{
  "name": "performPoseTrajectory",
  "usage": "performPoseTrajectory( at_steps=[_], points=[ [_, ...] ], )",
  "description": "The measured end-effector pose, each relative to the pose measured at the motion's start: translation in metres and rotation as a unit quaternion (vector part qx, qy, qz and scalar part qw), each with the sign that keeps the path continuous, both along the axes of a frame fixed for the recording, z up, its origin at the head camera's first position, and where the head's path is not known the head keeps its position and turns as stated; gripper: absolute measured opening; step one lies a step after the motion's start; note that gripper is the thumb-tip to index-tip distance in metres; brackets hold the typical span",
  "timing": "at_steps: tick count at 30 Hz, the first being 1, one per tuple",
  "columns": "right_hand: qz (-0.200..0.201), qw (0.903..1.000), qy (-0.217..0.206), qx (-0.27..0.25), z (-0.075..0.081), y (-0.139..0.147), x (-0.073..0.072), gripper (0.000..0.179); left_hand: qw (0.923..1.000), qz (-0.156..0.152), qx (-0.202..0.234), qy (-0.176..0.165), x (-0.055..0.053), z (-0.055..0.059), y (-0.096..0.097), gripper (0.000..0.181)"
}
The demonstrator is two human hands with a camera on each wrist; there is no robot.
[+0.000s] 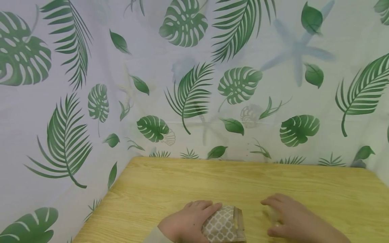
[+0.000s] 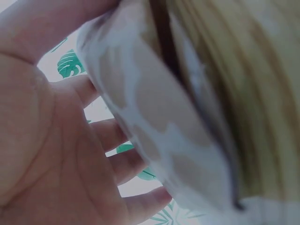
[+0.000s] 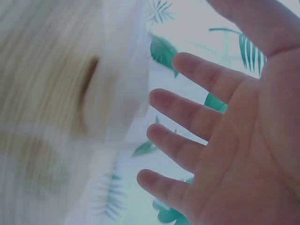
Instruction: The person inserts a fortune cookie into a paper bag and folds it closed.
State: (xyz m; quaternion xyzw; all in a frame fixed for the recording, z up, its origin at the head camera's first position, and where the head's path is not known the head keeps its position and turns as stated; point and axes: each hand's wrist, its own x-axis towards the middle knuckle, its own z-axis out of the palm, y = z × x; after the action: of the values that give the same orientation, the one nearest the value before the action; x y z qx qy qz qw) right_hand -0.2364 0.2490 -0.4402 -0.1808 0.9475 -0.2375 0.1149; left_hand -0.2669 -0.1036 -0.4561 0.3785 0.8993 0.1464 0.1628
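Note:
My left hand [image 1: 192, 219] grips a small tan packet [image 1: 220, 224] with a white lattice pattern, low in the middle of the head view. Its right end shows a brown edge and a folded flap. In the left wrist view the thumb lies along one side of the patterned packet [image 2: 154, 103] and the fingertips touch the other. Right of it, apart from the packet, my right hand [image 1: 296, 217] is over the table with its fingers extended. A pale, blurred thing [image 3: 112, 98] appears beside those fingertips in the right wrist view; I cannot tell what it is.
A table [image 1: 188, 182] with a yellow wood-grain top lies under both hands. Behind it and along its left side hangs a white curtain [image 1: 146, 104] printed with green leaves and faint starfish and shells. The table's far edge runs close to the curtain.

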Motion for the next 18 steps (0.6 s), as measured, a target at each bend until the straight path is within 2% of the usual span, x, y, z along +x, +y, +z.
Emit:
performPoseTrajectory(
  at_steps=[8,18],
  points=[
    [-0.024,0.9995,-0.014,-0.011,-0.015,0.029,0.005,0.086,0.9999,-0.002,-0.002,0.013,0.0,-0.002,-0.001,0.106],
    [-0.038,0.9982,-0.039,-0.024,-0.025,0.053,0.004,0.108,1.0,-0.003,-0.004,0.006,0.0,0.001,0.001,0.107]
  ],
)
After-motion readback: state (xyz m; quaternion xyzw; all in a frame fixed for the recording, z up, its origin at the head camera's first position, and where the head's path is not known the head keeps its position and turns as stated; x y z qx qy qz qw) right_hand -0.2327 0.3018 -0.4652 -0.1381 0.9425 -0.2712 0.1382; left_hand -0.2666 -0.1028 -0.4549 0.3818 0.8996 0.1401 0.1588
